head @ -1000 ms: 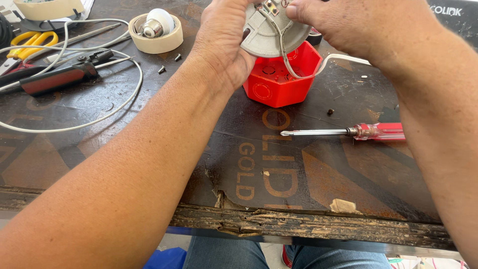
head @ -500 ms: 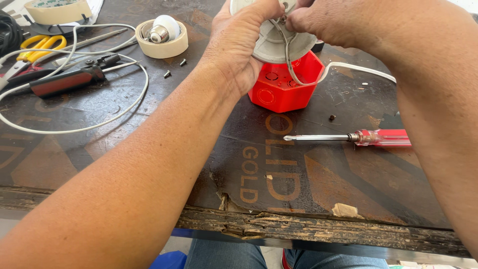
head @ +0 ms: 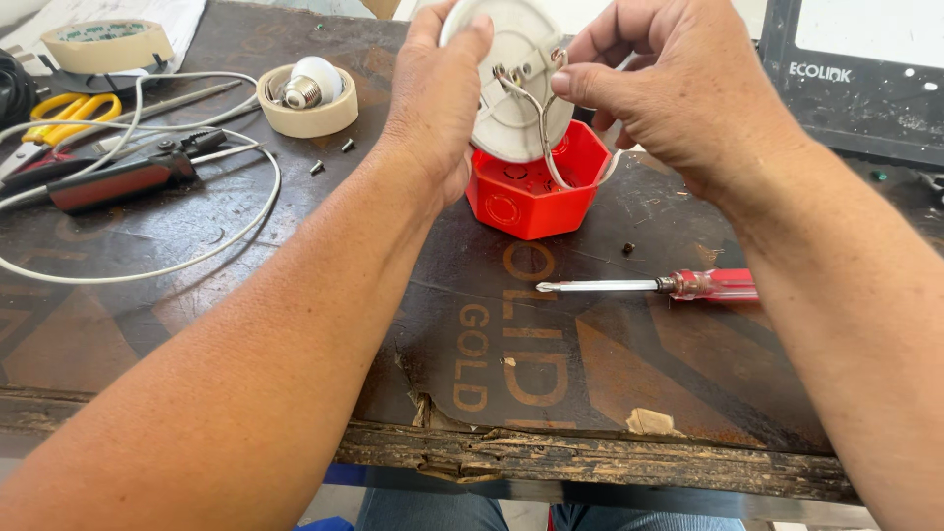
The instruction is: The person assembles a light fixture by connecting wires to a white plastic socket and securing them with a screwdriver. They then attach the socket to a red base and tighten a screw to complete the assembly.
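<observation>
Head view: both hands hold a white fitting (head: 511, 88) above the red box (head: 536, 192) (open board nearer).

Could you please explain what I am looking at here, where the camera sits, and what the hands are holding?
The picture comes from a camera worn on a person's head, looking down at their own two bare hands over a worn dark wooden board. The left hand holds a round white plastic fitting tilted above a red octagonal plastic box. The right hand pinches the thin white wires that run from the fitting into the box. On the board lie a red-handled screwdriver, a small white bulb resting inside a roll of beige tape, yellow-handled scissors, a loop of white cable and a few small dark screws.
</observation>
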